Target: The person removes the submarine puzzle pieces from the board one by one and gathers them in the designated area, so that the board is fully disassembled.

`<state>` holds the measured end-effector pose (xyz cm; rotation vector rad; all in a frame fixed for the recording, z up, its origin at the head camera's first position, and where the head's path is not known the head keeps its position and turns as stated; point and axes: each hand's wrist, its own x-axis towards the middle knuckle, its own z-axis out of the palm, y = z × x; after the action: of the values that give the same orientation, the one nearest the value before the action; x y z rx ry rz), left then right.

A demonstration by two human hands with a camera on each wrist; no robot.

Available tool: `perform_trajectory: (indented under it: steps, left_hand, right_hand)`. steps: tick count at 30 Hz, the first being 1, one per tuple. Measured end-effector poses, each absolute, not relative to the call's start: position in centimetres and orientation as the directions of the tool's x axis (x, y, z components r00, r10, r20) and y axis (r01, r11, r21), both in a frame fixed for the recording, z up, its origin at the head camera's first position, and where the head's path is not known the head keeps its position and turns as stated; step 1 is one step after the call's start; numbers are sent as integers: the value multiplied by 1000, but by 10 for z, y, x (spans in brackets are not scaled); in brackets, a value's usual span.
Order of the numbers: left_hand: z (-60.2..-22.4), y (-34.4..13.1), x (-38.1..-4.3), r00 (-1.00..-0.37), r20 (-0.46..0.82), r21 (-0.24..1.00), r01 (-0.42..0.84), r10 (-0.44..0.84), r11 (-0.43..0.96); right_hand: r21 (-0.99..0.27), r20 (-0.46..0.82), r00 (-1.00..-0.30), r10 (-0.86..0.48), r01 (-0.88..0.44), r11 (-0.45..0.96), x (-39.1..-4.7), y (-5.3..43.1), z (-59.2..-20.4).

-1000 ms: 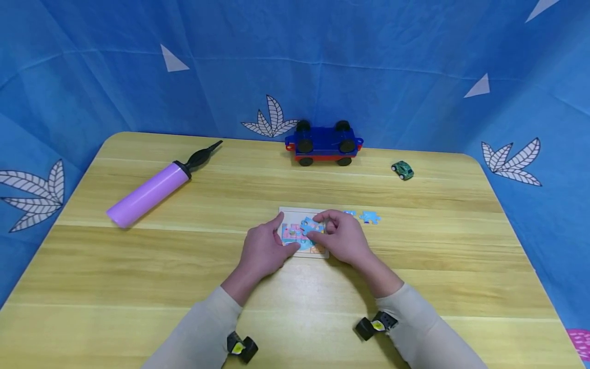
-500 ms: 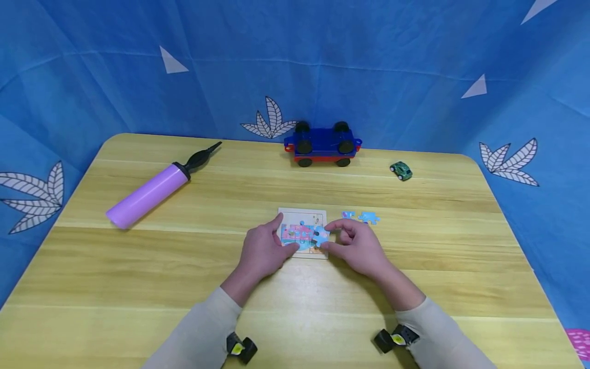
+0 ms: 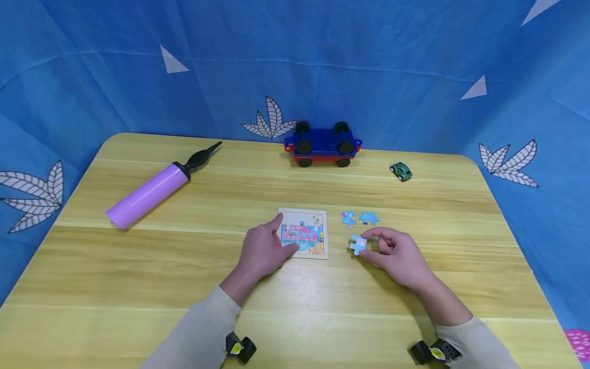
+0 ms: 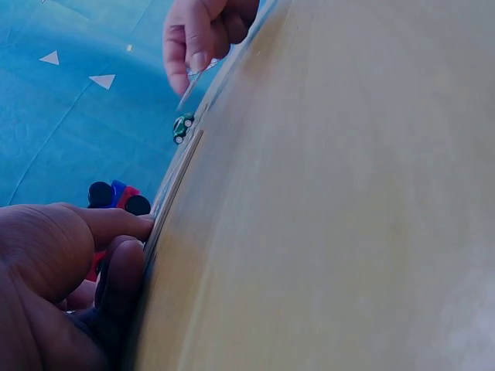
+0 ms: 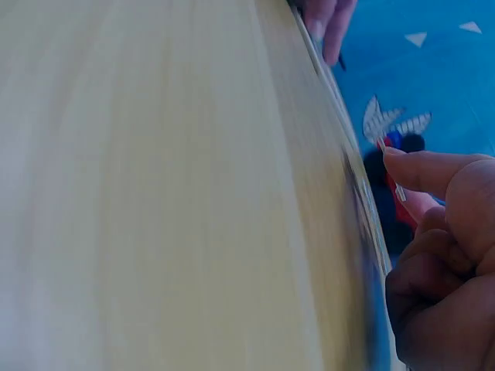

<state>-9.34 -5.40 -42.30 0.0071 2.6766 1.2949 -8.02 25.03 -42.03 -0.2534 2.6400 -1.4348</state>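
A square puzzle board with a light frame lies on the table, partly filled with pink and blue pieces. My left hand holds it by its left side, thumb over the lower edge and forefinger at the upper left. Right of the board, my right hand pinches a blue puzzle piece between thumb and forefinger, a little above the table. Two loose puzzle pieces, a blue one with pink and a light blue one, lie just beyond it. The right wrist view catches the pinched piece only edge-on.
A purple hand pump with a black nozzle lies at the left. Near the back edge, a blue and red toy wagon rests with wheels upward. A small green toy car stands at the back right. Blue cloth hangs behind the table.
My right hand has drawn the blue puzzle piece from above the board out to the right, off its edge. The left hand has stayed at the board.
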Motion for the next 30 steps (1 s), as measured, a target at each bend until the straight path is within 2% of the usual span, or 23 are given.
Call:
perform_trajectory:
  steps: [13, 22, 30]
  left_hand:
    - [-424, -55, -93, -985, -158, 778, -80, 71, 623]
    - [-427, -57, -94, -990, -102, 793, -24, 94, 609]
    - [-426, -57, -93, -989, -107, 789, -25, 98, 614]
  right_hand:
    - [-866, -44, -979, -201, -63, 495, -92, 307, -422]
    - [-821, -50, -980, -192, -69, 566, -113, 329, -423]
    - [-778, -59, -981, -185, -71, 624, -125, 331, -422]
